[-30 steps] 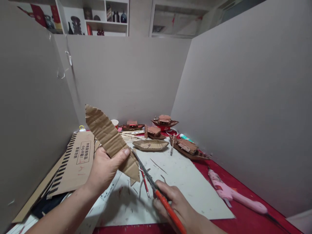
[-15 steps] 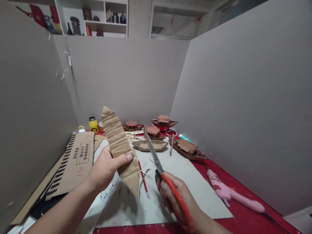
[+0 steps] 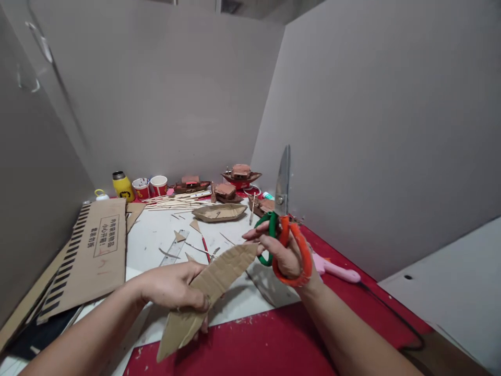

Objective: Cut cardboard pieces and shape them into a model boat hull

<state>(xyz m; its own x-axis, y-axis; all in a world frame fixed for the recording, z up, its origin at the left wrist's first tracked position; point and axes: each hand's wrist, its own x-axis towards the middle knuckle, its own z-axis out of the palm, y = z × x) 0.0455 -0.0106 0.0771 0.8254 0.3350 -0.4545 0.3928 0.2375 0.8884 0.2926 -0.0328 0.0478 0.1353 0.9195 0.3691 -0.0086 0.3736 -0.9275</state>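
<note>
A pointed, leaf-shaped cardboard piece (image 3: pixel 223 274) slants low over the table's near part. My left hand (image 3: pixel 178 287) grips it toward its lower left end, thumb on top. In my right hand (image 3: pixel 284 250) are scissors (image 3: pixel 282 190) with green and orange handles, blades together and pointing up. The right fingertips are at the cardboard's upper right tip; whether they pinch it is unclear. Beyond lies a boat-shaped cardboard hull (image 3: pixel 220 212).
Printed cardboard (image 3: pixel 92 256) lies left. Sticks (image 3: pixel 176 201), cups (image 3: pixel 158 185), a yellow bottle (image 3: pixel 122 187) and brown model boats (image 3: pixel 240 175) stand at the back. A ruler (image 3: pixel 174 247) and red pencil (image 3: pixel 205 249) lie mid-table; a pink glue gun (image 3: pixel 338 271) sits right.
The cardboard has come down and turned from upright to slanting up rightward. My right hand has turned the scissors upright and brought its fingers to the cardboard tip. The view has shifted down and right.
</note>
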